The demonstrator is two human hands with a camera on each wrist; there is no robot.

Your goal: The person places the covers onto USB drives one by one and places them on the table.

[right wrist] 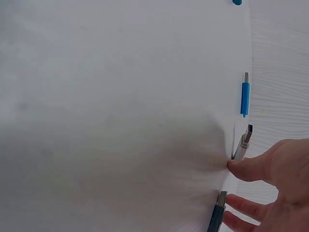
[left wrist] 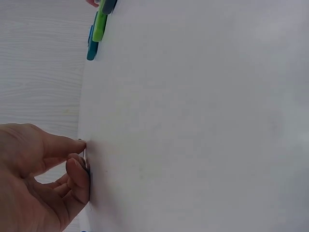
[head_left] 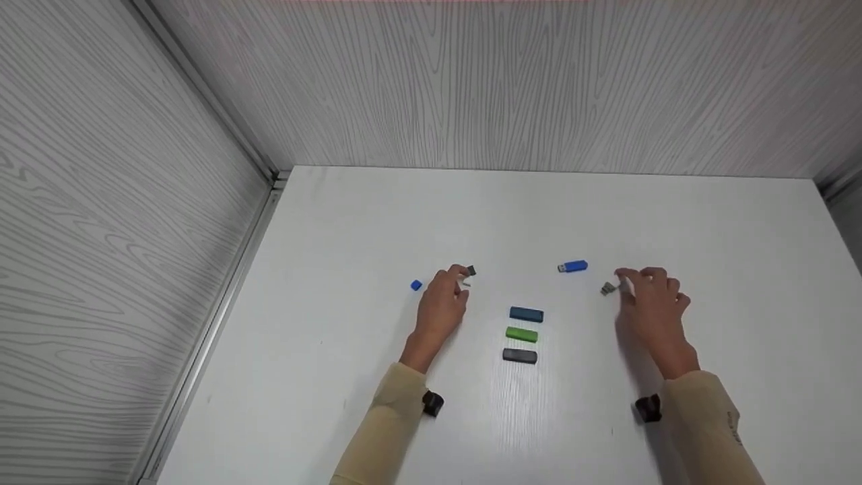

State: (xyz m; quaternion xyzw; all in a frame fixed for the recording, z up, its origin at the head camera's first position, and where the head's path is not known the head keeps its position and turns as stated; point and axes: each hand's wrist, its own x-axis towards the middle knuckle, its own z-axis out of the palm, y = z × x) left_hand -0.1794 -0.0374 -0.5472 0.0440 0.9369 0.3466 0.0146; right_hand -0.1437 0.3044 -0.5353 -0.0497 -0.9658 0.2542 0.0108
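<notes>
My left hand rests low over the white table, fingers bent and thumb apart from the index finger. A small dark cap is at its index fingertip, and a small pale piece lies by the thumb. On its outer side sits a small blue cap. My right hand is spread, its thumb beside a pale USB stick with a bare metal plug. A dark USB stick lies near its other fingers in the right wrist view. An uncapped blue USB stick lies to its left.
Between my hands, a teal stick, a green stick and a dark grey stick lie in a column. Wood-grain panels wall the table at the back and left.
</notes>
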